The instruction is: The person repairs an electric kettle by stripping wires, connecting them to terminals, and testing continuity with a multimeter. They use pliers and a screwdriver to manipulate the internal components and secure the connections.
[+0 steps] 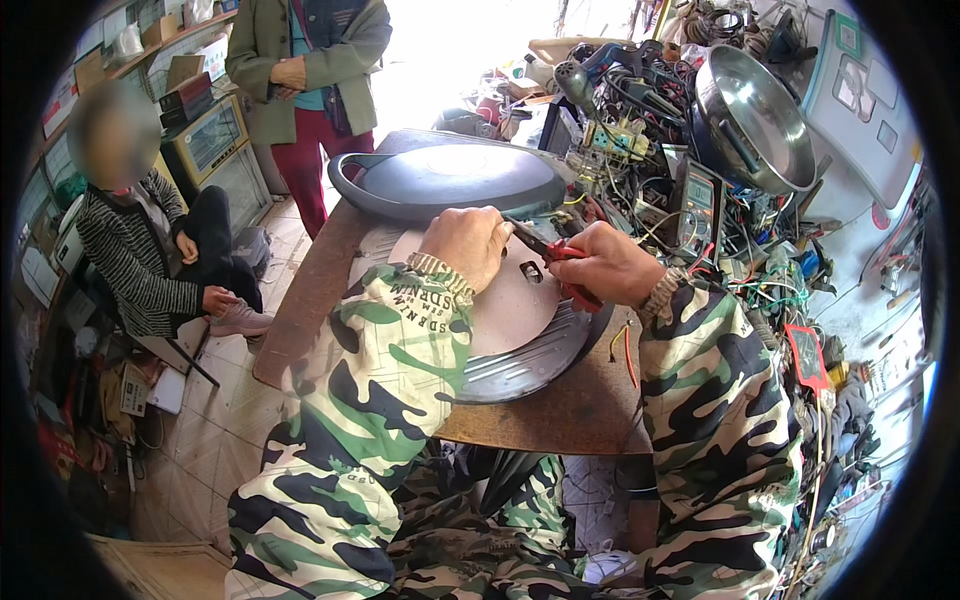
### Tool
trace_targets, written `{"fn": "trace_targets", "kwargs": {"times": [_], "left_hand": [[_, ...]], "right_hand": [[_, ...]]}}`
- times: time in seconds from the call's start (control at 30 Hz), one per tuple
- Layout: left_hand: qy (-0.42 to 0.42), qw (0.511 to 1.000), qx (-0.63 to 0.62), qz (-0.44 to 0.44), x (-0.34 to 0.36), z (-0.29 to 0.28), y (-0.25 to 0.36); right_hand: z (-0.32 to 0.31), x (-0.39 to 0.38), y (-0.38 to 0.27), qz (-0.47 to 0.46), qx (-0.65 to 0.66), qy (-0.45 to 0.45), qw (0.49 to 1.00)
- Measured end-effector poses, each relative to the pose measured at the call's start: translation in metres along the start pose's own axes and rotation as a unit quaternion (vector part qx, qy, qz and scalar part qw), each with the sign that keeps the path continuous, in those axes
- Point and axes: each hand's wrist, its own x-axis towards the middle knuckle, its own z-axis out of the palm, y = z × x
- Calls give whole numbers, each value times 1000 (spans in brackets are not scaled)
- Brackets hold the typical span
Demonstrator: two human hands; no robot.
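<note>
My right hand (612, 264) is closed around a pair of red-handled pliers (580, 294), their dark jaws pointing left. My left hand (466, 246) is closed in a pinch at the tip of the jaws; what its fingers hold is too small to make out. Both hands are over a beige round disc (512, 318), which has a small dark fitting (531, 271) on it. Beneath the disc lies a grey, ribbed round metal part (535, 376). Just beyond, a dark shallow pan-like piece (460, 181) with a loop handle on its left rests on the table.
The brown table (310, 330) carries short coloured wires (628, 352) near its right edge. Tangled electronics, a multimeter (699, 208) and a steel pan (765, 115) crowd the right side. One person (150, 250) sits at the left; another (305, 85) stands beyond the table.
</note>
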Motion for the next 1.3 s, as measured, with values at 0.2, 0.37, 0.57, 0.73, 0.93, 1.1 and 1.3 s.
{"fn": "trace_targets", "kwargs": {"times": [0.2, 0.37, 0.57, 0.73, 0.93, 1.1, 1.3], "left_hand": [[-10, 1000, 29, -3, 4, 3, 0], [-13, 999, 25, -27, 2, 1, 3], [-14, 999, 32, -19, 4, 6, -3], [-36, 997, 39, -52, 7, 5, 1], [-44, 997, 37, -57, 6, 2, 3], [-49, 996, 44, -59, 7, 2, 3], [-22, 999, 13, -41, 5, 4, 0]], "right_hand": [[7, -1, 1, -25, -61, 56, 996], [17, -4, -2, -33, -99, 95, 990], [9, -5, -4, -22, -99, 55, 993], [15, -2, -3, -34, -153, 90, 984], [11, -1, -6, -17, -144, 73, 987], [17, 0, -6, -23, -155, 98, 983], [10, -3, -7, -12, -94, 58, 994]]}}
